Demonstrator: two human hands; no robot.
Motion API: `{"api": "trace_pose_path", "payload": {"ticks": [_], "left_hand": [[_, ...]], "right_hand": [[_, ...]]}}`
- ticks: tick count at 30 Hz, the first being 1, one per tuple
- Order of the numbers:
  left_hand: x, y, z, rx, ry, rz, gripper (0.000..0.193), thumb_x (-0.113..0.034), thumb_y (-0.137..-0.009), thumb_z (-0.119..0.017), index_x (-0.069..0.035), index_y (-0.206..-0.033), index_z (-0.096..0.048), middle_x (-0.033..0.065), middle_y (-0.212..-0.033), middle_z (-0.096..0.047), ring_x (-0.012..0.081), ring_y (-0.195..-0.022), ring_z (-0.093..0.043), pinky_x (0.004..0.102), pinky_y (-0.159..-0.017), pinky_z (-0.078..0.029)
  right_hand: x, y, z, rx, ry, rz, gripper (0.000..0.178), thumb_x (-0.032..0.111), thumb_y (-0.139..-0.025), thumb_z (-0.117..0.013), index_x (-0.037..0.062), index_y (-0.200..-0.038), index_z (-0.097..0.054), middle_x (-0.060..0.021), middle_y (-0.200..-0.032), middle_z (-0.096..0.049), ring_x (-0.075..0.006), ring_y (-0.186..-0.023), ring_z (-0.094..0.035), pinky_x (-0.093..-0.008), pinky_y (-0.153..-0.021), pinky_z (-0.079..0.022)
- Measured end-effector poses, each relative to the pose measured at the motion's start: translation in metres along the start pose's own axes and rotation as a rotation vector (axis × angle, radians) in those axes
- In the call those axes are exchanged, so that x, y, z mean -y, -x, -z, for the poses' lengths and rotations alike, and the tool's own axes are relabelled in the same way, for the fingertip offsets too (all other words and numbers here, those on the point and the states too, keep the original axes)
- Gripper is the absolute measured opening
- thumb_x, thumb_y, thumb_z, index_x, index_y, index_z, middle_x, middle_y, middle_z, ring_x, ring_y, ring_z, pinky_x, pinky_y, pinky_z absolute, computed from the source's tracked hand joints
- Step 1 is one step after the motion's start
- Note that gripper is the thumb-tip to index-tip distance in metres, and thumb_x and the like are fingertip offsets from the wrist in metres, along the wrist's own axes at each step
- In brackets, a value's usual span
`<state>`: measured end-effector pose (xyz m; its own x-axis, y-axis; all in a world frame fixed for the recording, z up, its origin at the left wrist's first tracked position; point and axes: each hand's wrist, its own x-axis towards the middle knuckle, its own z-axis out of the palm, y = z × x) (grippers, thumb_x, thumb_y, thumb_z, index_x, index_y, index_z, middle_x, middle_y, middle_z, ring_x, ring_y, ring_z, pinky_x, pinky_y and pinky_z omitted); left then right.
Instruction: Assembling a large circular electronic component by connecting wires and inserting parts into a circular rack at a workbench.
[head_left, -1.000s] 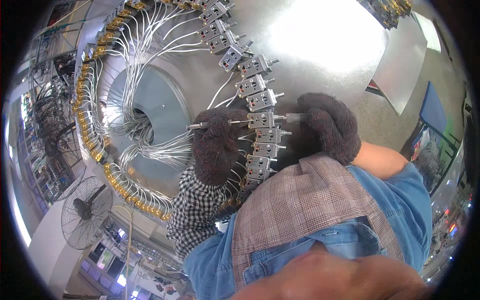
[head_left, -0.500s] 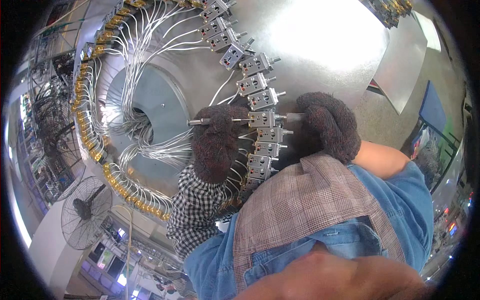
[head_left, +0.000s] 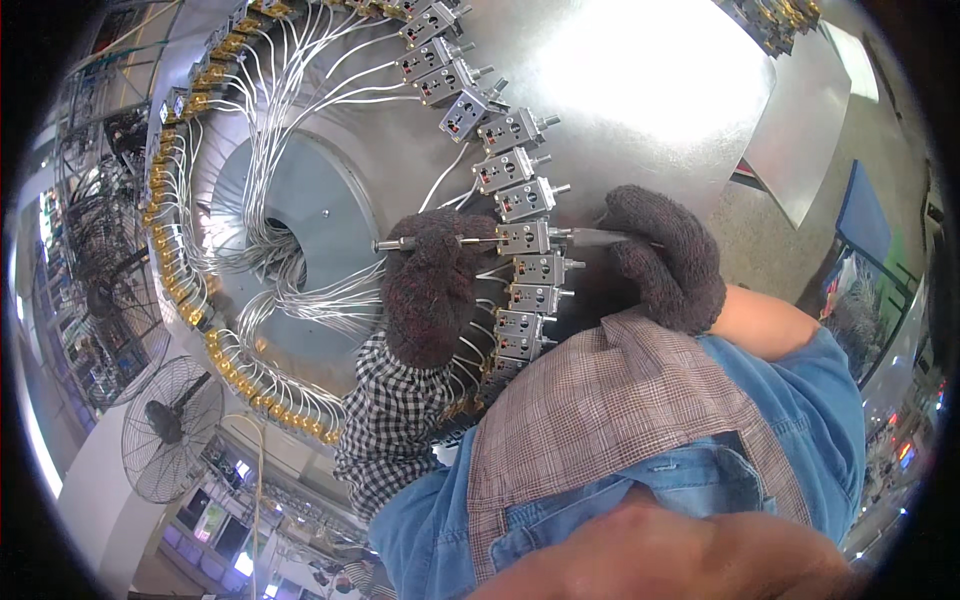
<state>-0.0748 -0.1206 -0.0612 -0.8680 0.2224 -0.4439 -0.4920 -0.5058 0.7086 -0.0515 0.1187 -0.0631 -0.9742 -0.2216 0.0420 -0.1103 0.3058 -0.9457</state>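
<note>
My left hand (head_left: 430, 285), in a dark knitted glove, is closed round a slim metal rod-like tool (head_left: 395, 244). The tool's thin tip reaches right to a small silver metal block (head_left: 523, 237). On that block's right side, my gloved right hand (head_left: 668, 258) curls round a grey tapered piece (head_left: 598, 237) that lies in line with the block's stub; its kind is unclear. Similar silver blocks (head_left: 525, 199) with round holes and threaded stubs form a curved row above and below. White cables (head_left: 335, 305) run to the row from the left, partly hidden by my left hand.
A grey round disc (head_left: 330, 180) with a central opening gathers the cables. Brass-coloured fittings (head_left: 165, 215) line the ring's left side. A shiny metal tabletop (head_left: 640, 130) spreads to the upper right. A standing fan (head_left: 170, 425) and a blue board (head_left: 864, 215) are farther off.
My right hand has shifted slightly right and its fingers have changed position, showing more of the grey tapered piece. My left hand and its tool have barely moved.
</note>
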Motion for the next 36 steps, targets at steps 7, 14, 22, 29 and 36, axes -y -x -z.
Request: {"api": "trace_pose_path", "payload": {"ticks": [7, 14, 22, 29, 36], "left_hand": [[0.001, 0.003, 0.002, -0.085, 0.157, 0.068, 0.02, -0.018, -0.089, -0.047, 0.001, -0.093, -0.052, 0.0159, -0.093, -0.057, 0.0267, -0.088, -0.058, 0.0385, -0.079, -0.05], [0.008, 0.002, 0.004, -0.027, 0.129, -0.058, 0.02, -0.018, -0.09, -0.046, 0.001, -0.096, -0.049, 0.0164, -0.094, -0.056, 0.0263, -0.09, -0.057, 0.0377, -0.079, -0.049], [0.012, -0.003, 0.012, 0.189, 0.081, -0.184, 0.017, -0.013, -0.091, -0.041, 0.001, -0.1, -0.044, 0.0175, -0.099, -0.054, 0.0269, -0.092, -0.056, 0.0374, -0.08, -0.048], [0.012, 0.0, 0.017, 0.149, 0.017, -0.1, 0.015, -0.01, -0.091, -0.039, 0.001, -0.1, -0.043, 0.0178, -0.1, -0.054, 0.0261, -0.091, -0.056, 0.0382, -0.081, -0.048], [0.01, 0.001, 0.009, 0.074, 0.036, -0.105, 0.019, -0.017, -0.091, -0.042, 0.0, -0.099, -0.045, 0.0162, -0.098, -0.055, 0.0246, -0.09, -0.057, 0.0362, -0.078, -0.049]], "right_hand": [[-0.006, 0.0, 0.002, 0.021, 0.204, 0.197, 0.034, 0.017, -0.081, -0.055, -0.0001, -0.11, -0.052, -0.0187, -0.106, -0.056, -0.0312, -0.092, -0.058, -0.0378, -0.079, -0.046], [0.004, -0.004, 0.002, 0.012, -0.075, -0.066, 0.03, 0.014, -0.083, -0.053, 0.0006, -0.11, -0.052, -0.0174, -0.102, -0.057, -0.0273, -0.086, -0.059, -0.0346, -0.075, -0.048], [-0.002, -0.003, 0.001, 0.017, 0.131, 0.098, 0.028, 0.01, -0.083, -0.052, 0.0005, -0.109, -0.052, -0.0159, -0.104, -0.056, -0.0258, -0.087, -0.058, -0.0339, -0.075, -0.047], [-0.017, -0.001, -0.001, 0.068, 0.507, 0.266, 0.043, 0.006, -0.07, -0.06, 0.0033, -0.111, -0.05, -0.0156, -0.108, -0.053, -0.0314, -0.095, -0.054, -0.0374, -0.078, -0.046], [-0.015, -0.001, 0.0, 0.038, 0.397, 0.296, 0.044, 0.006, -0.069, -0.061, 0.0038, -0.112, -0.05, -0.0155, -0.109, -0.053, -0.0315, -0.095, -0.054, -0.037, -0.078, -0.046]]}}
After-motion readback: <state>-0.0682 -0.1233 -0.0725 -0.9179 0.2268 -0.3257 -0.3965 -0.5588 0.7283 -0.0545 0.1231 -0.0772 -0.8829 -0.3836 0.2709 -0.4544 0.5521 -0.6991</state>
